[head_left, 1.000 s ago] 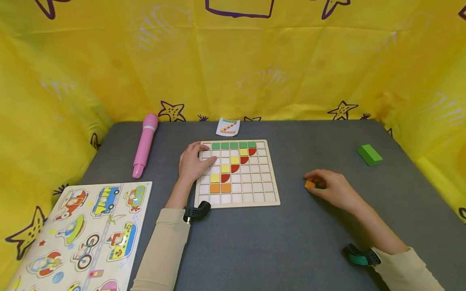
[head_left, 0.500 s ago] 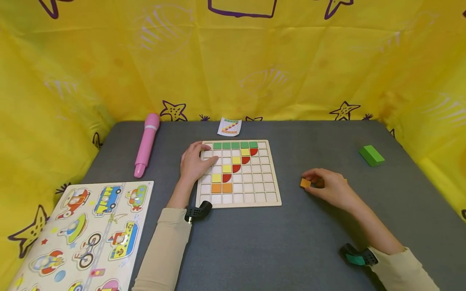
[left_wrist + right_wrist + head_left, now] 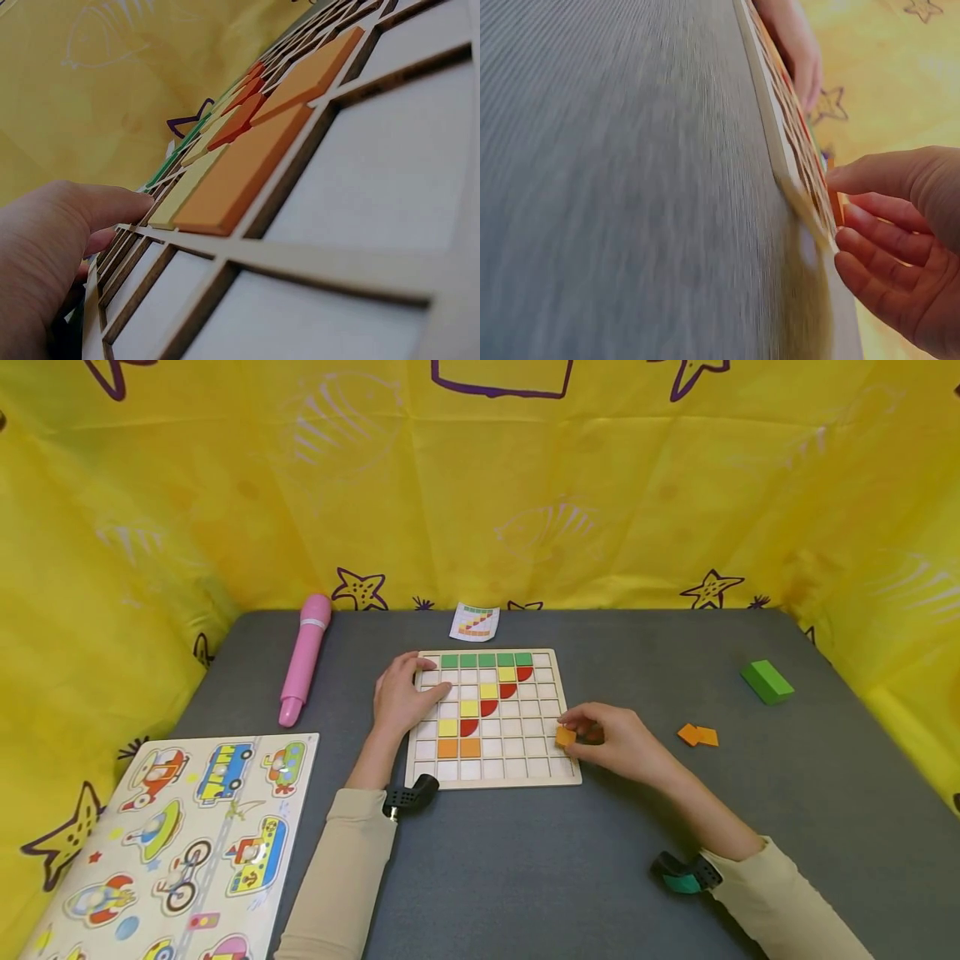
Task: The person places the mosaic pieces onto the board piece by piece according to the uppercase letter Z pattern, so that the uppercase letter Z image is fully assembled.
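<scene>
My left hand (image 3: 405, 693) rests on the left edge of a wooden grid board (image 3: 534, 768). Its thumb (image 3: 120, 204) lies over the cells, spread apart from the fingers. At the board's right edge, my right hand (image 3: 615, 739) pinches an orange square tile (image 3: 566, 737) between thumb and fingertips. The same tile (image 3: 835, 204) shows edge-on in the right wrist view. A green row of tiles (image 3: 487, 660) fills cells along the top. Yellow squares (image 3: 468, 708) and red quarter-circles (image 3: 489, 707) step diagonally, with two orange squares (image 3: 459, 748) below them.
Two loose orange tiles (image 3: 698, 735) lie right of my right hand. Farther right is a green block (image 3: 767, 682). Behind the board is a small pattern card (image 3: 475, 622). A pink microphone (image 3: 305, 660) and a picture puzzle board (image 3: 176, 827) lie to the left.
My right hand has moved left with the orange tile, from the table to the board's right edge. Two orange tiles it covered are now visible. The left hand stays on the board.
</scene>
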